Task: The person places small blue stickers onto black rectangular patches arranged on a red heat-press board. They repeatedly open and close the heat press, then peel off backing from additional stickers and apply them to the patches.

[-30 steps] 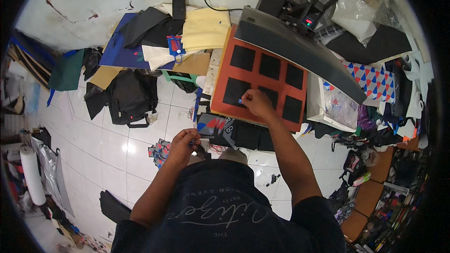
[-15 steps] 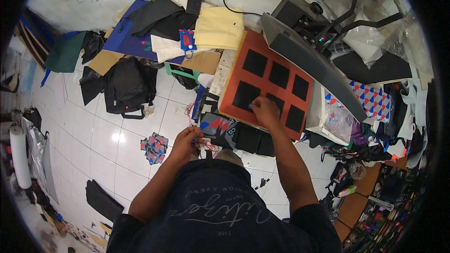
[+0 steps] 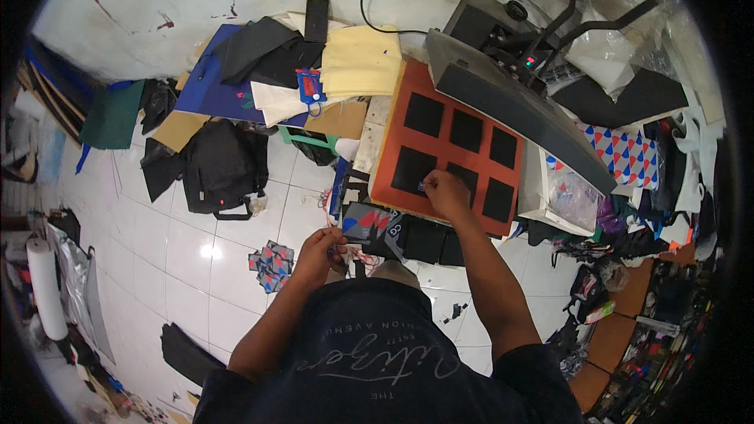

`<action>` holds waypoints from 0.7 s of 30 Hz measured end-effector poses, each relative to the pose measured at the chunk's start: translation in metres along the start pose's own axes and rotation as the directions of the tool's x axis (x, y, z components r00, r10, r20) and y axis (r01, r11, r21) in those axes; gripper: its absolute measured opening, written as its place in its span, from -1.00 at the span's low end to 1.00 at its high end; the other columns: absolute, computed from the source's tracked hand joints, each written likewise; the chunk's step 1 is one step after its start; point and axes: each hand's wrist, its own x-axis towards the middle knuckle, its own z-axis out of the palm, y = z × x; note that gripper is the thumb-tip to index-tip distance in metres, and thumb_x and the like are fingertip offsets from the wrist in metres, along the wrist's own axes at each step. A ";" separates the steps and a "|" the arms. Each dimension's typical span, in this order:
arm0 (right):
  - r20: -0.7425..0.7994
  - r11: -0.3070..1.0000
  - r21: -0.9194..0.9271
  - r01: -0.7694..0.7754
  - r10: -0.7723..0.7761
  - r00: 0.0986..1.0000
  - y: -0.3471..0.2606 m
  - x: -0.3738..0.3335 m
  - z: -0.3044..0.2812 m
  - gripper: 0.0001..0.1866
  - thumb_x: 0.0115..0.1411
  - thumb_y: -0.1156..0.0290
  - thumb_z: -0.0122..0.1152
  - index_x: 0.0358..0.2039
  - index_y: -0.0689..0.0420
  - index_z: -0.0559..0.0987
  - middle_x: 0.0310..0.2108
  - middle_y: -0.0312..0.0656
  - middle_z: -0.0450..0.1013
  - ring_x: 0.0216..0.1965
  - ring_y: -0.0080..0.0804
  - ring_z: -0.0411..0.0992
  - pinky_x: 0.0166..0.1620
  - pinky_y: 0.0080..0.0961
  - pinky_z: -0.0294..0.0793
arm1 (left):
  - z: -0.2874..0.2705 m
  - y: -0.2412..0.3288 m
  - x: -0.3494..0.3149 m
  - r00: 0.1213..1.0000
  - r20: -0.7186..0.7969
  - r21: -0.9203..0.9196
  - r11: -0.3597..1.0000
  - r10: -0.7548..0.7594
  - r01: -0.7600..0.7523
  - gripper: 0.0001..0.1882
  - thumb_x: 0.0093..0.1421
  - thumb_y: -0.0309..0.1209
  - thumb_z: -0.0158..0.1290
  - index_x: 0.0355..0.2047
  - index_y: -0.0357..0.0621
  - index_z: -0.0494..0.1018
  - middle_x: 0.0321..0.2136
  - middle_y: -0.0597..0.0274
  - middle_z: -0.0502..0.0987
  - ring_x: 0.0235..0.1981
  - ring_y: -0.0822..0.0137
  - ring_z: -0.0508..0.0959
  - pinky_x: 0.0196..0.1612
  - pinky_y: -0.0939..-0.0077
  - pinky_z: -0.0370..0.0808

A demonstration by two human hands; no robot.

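My right hand (image 3: 449, 195) is closed in a pinch on a small blue piece (image 3: 422, 186). It rests at the lower right corner of a black fabric square (image 3: 412, 166), one of several laid out on the orange-red pad (image 3: 441, 155) of a heat press. Lower down, my left hand (image 3: 320, 255) is closed, with a bit of dark blue showing at its fingers; what it holds is too small to make out. Beside its fingertips lies a grey, red and blue patterned piece (image 3: 364, 221), next to a stack of black squares (image 3: 424, 242) at the pad's near edge.
The press's raised upper plate (image 3: 510, 102) slants over the pad's right side. A white box (image 3: 561, 192) with clear plastic stands to the right. Yellow cloth (image 3: 360, 61) and a phone (image 3: 316, 21) lie at the back. Patterned pieces (image 3: 272, 265) and a black bag (image 3: 225, 165) are on the floor.
The whole view has shifted slightly as my head moved. My right hand keeps its place on the same black square, and my left hand stays beside the patterned piece.
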 end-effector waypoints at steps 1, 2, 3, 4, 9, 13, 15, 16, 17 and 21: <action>-0.007 1.000 0.008 0.002 -0.002 1.000 0.000 -0.001 0.000 -0.86 0.10 0.30 0.16 -0.36 0.04 0.59 -0.34 -0.14 0.55 -0.24 -0.11 0.52 -0.17 -0.16 0.48 | 0.002 0.002 0.000 1.000 -0.007 0.006 1.000 -0.004 0.004 -0.77 0.21 -0.30 0.08 -0.21 -0.15 0.40 -0.38 0.26 0.48 -0.44 0.46 0.44 -0.41 0.65 0.33; 0.003 1.000 0.005 -0.008 0.008 1.000 -0.001 -0.001 0.000 -0.86 0.10 0.30 0.16 -0.36 0.04 0.59 -0.34 -0.14 0.55 -0.24 -0.11 0.52 -0.18 -0.16 0.48 | 0.003 0.005 -0.001 0.999 -0.032 0.042 0.999 -0.012 0.013 -0.76 0.21 -0.30 0.08 -0.20 -0.15 0.40 -0.38 0.25 0.48 -0.43 0.45 0.45 -0.41 0.65 0.34; 0.015 1.000 -0.001 -0.014 0.014 1.000 -0.005 -0.002 -0.003 -0.86 0.10 0.31 0.16 -0.36 0.05 0.59 -0.34 -0.14 0.55 -0.23 -0.12 0.52 -0.18 -0.16 0.48 | 0.003 0.005 -0.001 1.000 -0.021 0.042 0.999 -0.009 0.010 -0.77 0.21 -0.31 0.08 -0.20 -0.15 0.40 -0.38 0.25 0.48 -0.43 0.45 0.45 -0.41 0.66 0.33; 0.028 1.000 -0.008 -0.019 0.019 0.999 -0.007 -0.002 -0.004 -0.86 0.10 0.31 0.16 -0.37 0.05 0.59 -0.34 -0.14 0.55 -0.23 -0.12 0.51 -0.18 -0.17 0.48 | 0.002 0.006 0.000 1.000 -0.010 0.040 0.999 -0.006 0.007 -0.78 0.21 -0.32 0.07 -0.20 -0.15 0.40 -0.38 0.25 0.48 -0.43 0.45 0.45 -0.41 0.66 0.33; 0.025 1.000 -0.014 -0.019 0.019 0.999 -0.002 0.001 -0.001 -0.85 0.11 0.29 0.13 -0.37 0.04 0.59 -0.33 -0.13 0.55 -0.21 -0.11 0.51 -0.18 -0.17 0.48 | 0.001 0.003 0.004 1.000 -0.005 0.031 1.000 0.003 -0.003 -0.81 0.21 -0.35 0.05 -0.21 -0.14 0.41 -0.38 0.27 0.48 -0.42 0.45 0.45 -0.41 0.67 0.33; 0.005 1.000 -0.013 -0.014 0.014 1.000 -0.001 0.000 0.003 -0.84 0.12 0.28 0.13 -0.36 0.04 0.59 -0.32 -0.13 0.54 -0.21 -0.10 0.51 -0.16 -0.16 0.47 | -0.005 -0.003 0.008 1.000 0.006 0.018 1.000 0.007 -0.007 -0.77 0.21 -0.35 0.05 -0.17 -0.19 0.39 -0.36 0.20 0.48 -0.39 0.39 0.46 -0.35 0.58 0.38; 0.016 0.999 0.014 -0.034 0.034 0.999 -0.004 -0.001 -0.001 -0.84 0.12 0.27 0.14 -0.35 0.03 0.59 -0.31 -0.12 0.54 -0.20 -0.10 0.50 -0.15 -0.16 0.46 | -0.005 -0.005 0.007 1.000 0.000 0.021 1.000 0.003 -0.003 -0.73 0.21 -0.34 0.05 -0.15 -0.23 0.38 -0.36 0.17 0.47 -0.38 0.37 0.46 -0.33 0.54 0.40; 0.023 0.998 0.029 -0.048 0.047 0.999 -0.005 -0.003 -0.001 -0.84 0.12 0.27 0.14 -0.34 0.03 0.60 -0.31 -0.12 0.54 -0.20 -0.10 0.50 -0.14 -0.16 0.46 | -0.003 -0.004 0.007 1.000 -0.009 0.030 1.000 -0.003 0.003 -0.72 0.21 -0.33 0.06 -0.15 -0.23 0.38 -0.36 0.17 0.47 -0.38 0.37 0.46 -0.34 0.54 0.39; 0.036 0.999 0.031 -0.041 0.040 0.999 -0.005 -0.002 0.000 -0.84 0.12 0.27 0.15 -0.33 0.03 0.60 -0.30 -0.12 0.54 -0.20 -0.10 0.50 -0.14 -0.16 0.45 | -0.001 -0.004 0.006 1.000 -0.017 0.040 0.999 -0.009 0.009 -0.72 0.22 -0.32 0.06 -0.15 -0.24 0.38 -0.36 0.18 0.47 -0.38 0.37 0.46 -0.34 0.54 0.39; 0.047 0.999 0.033 -0.033 0.032 0.998 -0.001 0.001 -0.001 -0.83 0.11 0.28 0.19 -0.32 0.04 0.60 -0.29 -0.13 0.55 -0.20 -0.10 0.51 -0.14 -0.17 0.45 | -0.005 -0.007 0.008 1.000 0.002 0.037 0.999 -0.002 0.002 -0.71 0.22 -0.30 0.07 -0.15 -0.24 0.38 -0.36 0.20 0.47 -0.38 0.38 0.46 -0.34 0.55 0.39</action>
